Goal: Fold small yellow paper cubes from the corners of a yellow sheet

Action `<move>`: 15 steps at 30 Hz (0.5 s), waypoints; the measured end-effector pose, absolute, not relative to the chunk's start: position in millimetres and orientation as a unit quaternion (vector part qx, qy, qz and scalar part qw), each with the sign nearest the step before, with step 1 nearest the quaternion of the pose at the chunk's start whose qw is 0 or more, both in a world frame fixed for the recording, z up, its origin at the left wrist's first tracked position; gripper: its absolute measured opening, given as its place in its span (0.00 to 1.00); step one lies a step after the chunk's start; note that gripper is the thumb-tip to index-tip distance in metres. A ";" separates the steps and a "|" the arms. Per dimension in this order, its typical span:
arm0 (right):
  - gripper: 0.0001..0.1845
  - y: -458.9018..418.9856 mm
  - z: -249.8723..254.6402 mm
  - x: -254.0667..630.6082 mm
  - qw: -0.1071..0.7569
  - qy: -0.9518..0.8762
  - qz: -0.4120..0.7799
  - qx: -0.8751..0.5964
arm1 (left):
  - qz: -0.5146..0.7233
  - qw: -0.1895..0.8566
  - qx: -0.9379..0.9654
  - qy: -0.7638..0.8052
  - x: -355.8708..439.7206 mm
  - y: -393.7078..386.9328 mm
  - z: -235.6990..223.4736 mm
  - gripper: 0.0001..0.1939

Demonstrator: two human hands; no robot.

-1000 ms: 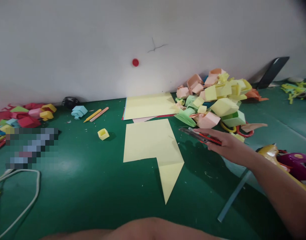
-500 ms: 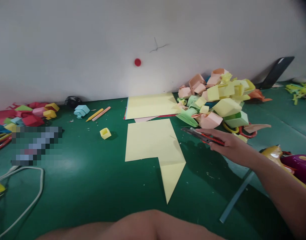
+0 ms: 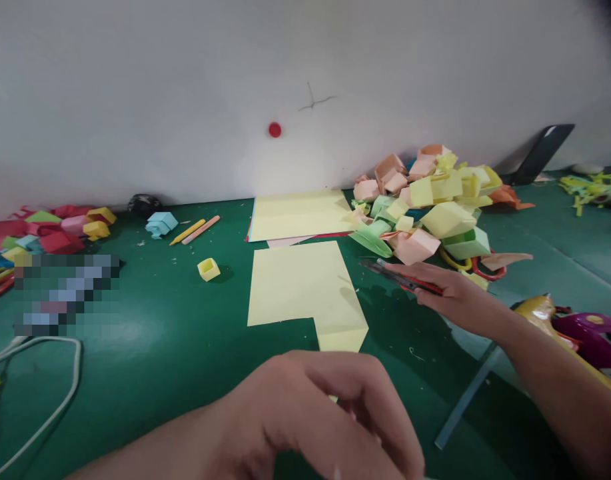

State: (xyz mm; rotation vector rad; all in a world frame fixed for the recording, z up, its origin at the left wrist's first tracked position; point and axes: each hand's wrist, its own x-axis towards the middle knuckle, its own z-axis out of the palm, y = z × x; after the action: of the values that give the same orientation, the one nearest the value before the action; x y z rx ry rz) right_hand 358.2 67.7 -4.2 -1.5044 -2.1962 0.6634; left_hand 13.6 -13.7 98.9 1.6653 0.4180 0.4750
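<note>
My right hand point(image 3: 450, 293) holds a utility knife point(image 3: 402, 280), its tip pointing left, just above the green table beside the yellow paper. That yellow sheet point(image 3: 298, 283) is L-shaped with a folded lower flap, lying flat in the middle. My left hand point(image 3: 330, 407) is large at the bottom centre, in front of the flap and hiding much of it. Its fingers are curled inward and closed; their tips are partly hidden, so what they hold, if anything, does not show. A small yellow paper box point(image 3: 208, 269) sits left of the sheet.
A paper stack point(image 3: 300, 215) lies against the wall. Folded paper pieces point(image 3: 425, 207) are heaped at the right, with more point(image 3: 60, 230) at far left. Two pencil-like sticks point(image 3: 195, 230), a white cable point(image 3: 75, 373), a blue strip point(image 3: 465, 400) and a purple-yellow object point(image 3: 588, 333) are around.
My left hand has risen into view from the bottom edge and now covers the paper's lower flap. My right hand with the knife has stayed nearly still. The view has shifted slightly.
</note>
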 end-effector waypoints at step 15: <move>0.32 65.6 1.8 356.6 0.201 -0.791 0.248 -0.522 | 0.124 0.241 0.874 0.404 4.6 37.9 26.8 0.18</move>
State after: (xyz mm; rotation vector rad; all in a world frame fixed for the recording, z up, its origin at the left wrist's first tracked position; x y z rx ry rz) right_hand 356.6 65.6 1.8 -1.4599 -2.2090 0.6939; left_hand 4.6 37.9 26.8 2.3891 1.1053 0.3394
